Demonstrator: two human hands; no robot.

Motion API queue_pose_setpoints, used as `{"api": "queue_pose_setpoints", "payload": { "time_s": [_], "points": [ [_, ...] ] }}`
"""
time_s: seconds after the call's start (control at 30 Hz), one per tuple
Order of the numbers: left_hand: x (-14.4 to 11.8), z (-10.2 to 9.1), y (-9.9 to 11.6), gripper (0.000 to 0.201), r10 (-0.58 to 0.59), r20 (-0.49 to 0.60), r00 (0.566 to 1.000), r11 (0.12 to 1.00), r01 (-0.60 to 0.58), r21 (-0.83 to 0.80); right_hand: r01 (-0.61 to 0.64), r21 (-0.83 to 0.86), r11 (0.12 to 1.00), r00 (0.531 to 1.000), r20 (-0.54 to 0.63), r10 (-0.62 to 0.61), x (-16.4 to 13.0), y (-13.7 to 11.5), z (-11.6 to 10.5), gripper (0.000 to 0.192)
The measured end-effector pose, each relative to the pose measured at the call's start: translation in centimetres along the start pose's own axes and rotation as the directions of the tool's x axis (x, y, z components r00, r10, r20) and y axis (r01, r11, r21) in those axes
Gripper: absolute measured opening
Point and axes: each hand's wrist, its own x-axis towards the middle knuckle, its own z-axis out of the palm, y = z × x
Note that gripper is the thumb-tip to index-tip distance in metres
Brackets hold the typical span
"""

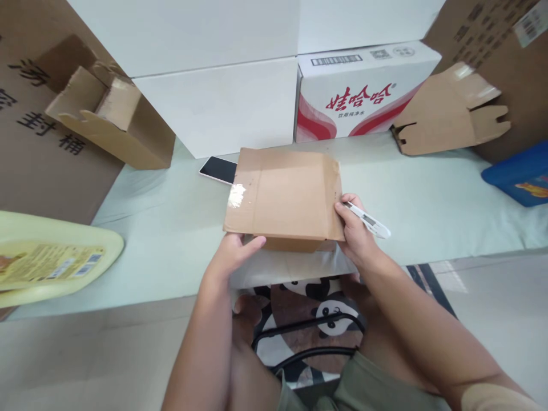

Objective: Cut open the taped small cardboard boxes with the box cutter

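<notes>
Left hand (233,257) grips the near-left edge of one flat cardboard box (285,197), thumb on top; right hand (354,228) presses the right edge while pinching one white cutter (368,218). Box sits at the table's (171,228) near edge. Behind: one phone (217,169), two white boxes (214,108), one red-printed carton (359,91), two open brown cartons (111,117).

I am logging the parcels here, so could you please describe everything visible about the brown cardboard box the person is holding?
The cardboard box is small, plain brown corrugated card, flaps closed, with a patch of clear tape residue on its top near the left edge. It rests at the near edge of the pale green surface. The left hand grips its near left corner; the right hand, holding a white cutter, touches its right side.
</notes>
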Motion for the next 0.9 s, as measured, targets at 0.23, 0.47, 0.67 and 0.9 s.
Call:
{"api": "queue_pose_setpoints", "payload": {
  "time_s": [0.23, 0.47, 0.67, 0.9],
  "points": [
    [0.9, 0.5, 1.2, 0.071, 0.065, -0.306, 0.950, 0.992, -0.030, 0.120, 0.286, -0.061, 0.956, 0.953, 0.120, -0.277, 0.0, 1.1, -0.6, 0.059],
    [0.9, 0.2, 2.3, 0.045, 0.053, -0.437, 0.898, 0.993, 0.001, 0.122, 0.451, -0.273, 0.850, 0.880, 0.294, -0.373, -1.8, 0.8, -0.3, 0.064],
    [0.6, 0.0, 2.5, 0.025, 0.087, -0.368, 0.926, 0.987, -0.129, -0.092, 0.402, -0.411, 0.818, 0.915, 0.177, -0.362, -1.9, -0.1, -0.2, 0.051],
    [0.6, 0.1, 1.7, 0.030, -0.050, -0.395, 0.917, 0.934, -0.097, -0.344, 0.477, -0.471, 0.742, 0.875, 0.182, -0.448, -1.4, -0.5, -1.1, 0.033]
  ]
}}
